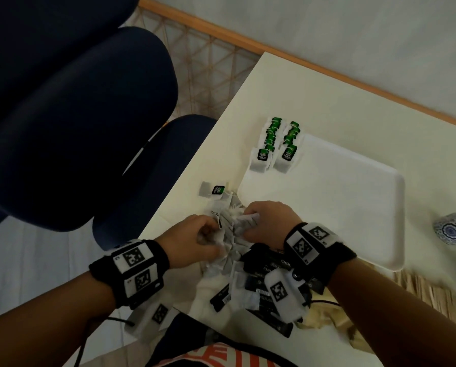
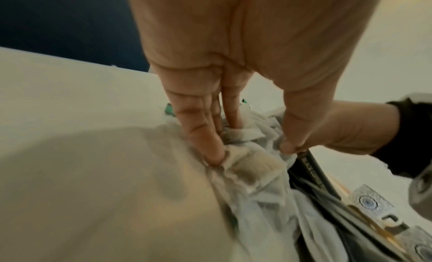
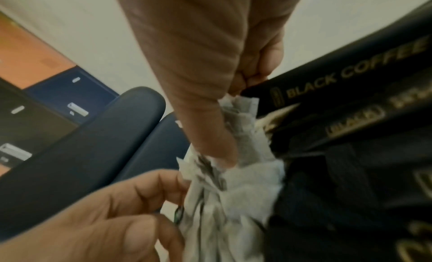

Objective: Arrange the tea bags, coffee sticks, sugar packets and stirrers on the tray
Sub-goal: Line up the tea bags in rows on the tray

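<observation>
Gold lettering on the black coffee sticks (image 3: 350, 107) reads "BLACK COFFEE"; they lie in a heap on the desk (image 1: 314, 102) just under the right wrist. Two rows of tea bags (image 1: 275, 144) with green tags marked "GREEN TEA" stand at the far-left corner of the white tray (image 1: 353, 207), whose bare surface holds nothing else. One loose tea bag (image 1: 213, 191) lies on the desk beside the tray. The left hand (image 1: 192, 241) and right hand (image 1: 269, 221) both have a curled grip on a crumpled bunch of tea bags (image 1: 230, 229) at the tray's near edge. Wooden stirrers (image 1: 422, 290) lie right of the sticks. A blue-patterned cup (image 1: 454, 229) stands at the right.
</observation>
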A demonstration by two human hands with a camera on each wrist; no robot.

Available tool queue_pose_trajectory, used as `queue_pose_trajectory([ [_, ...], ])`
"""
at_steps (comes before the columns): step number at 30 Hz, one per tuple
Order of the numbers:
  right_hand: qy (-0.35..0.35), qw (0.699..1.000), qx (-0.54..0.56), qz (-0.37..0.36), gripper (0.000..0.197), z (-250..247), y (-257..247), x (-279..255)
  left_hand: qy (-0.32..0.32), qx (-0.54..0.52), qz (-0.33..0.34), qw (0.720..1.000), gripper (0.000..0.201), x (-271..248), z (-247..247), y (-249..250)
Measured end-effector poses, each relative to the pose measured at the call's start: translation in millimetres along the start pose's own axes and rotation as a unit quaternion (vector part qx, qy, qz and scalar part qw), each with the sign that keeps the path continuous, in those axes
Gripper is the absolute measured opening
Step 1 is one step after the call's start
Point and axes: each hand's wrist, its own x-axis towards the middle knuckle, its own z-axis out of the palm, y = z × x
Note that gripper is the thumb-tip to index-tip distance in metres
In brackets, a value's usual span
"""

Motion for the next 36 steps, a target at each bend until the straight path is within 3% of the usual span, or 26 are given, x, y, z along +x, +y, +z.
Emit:
queue_pose_trajectory([
  [4,0.01,0.996,0.09,0.001,0.019,-14.6,9.6,-6.3,-0.026,-0.058,-0.027,0.998,0.017,7.7,-7.2,4.0],
  [8,0.046,0.988,0.147,-0.006,0.018,-31.5,12.0,-15.9,-0.051,-0.095,-0.043,0.993,0.032,13.2,-11.2,13.4],
  [12,0.096,0.98,0.173,-0.011,0.016,-43.2,11.5,-23.5,-0.071,-0.175,-0.056,0.98,0.027,16.6,-11.4,33.6],
  [14,0.148,0.977,0.153,-0.021,0.015,-43.8,8.7,-25.4,-0.115,-0.249,-0.08,0.958,0.044,19.2,-11.5,45.5],
  [17,0.221,0.967,0.096,-0.077,0.023,-36.0,-1.5,-28.9,-0.175,-0.387,-0.095,0.9,0.069,24.9,-11.5,57.8],
  [19,0.233,0.963,0.064,-0.118,0.027,-24.7,-8.6,-30.5,-0.191,-0.451,-0.082,0.868,0.069,26.5,-10.9,65.2],
  [21,0.233,0.959,0.043,-0.153,0.03,-14.6,-13.1,-31.1,-0.181,-0.482,-0.065,0.854,0.055,28.5,-10.2,69.9],
  [25,0.223,0.945,0.02,-0.236,0.036,-5.8,-9.1,-29.9,-0.132,-0.481,-0.066,0.865,0.03,31.6,-11.6,71.8],
  [28,0.226,0.939,0.06,-0.252,0.021,-7.1,0.7,-31.2,-0.085,-0.43,-0.056,0.897,0.024,34.9,-13.3,68.6],
  [31,0.272,0.93,0.14,-0.202,0.012,-14.0,9.7,-28.9,-0.11,-0.383,-0.023,0.917,0.022,35.6,-14.6,62.6],
  [33,0.279,0.93,0.185,-0.149,0.014,-20.3,11.7,-24.9,-0.115,-0.36,-0.02,0.926,0.008,34.2,-15.9,60.7],
  [34,0.264,0.938,0.191,-0.121,0.018,-23.5,11.0,-22.6,-0.105,-0.349,-0.025,0.931,0.011,33.9,-16.0,60.0],
  [36,0.217,0.956,0.176,-0.085,0.027,-28.4,7.2,-18.3,-0.088,-0.33,-0.031,0.939,0.04,37.4,-14.3,55.3],
])
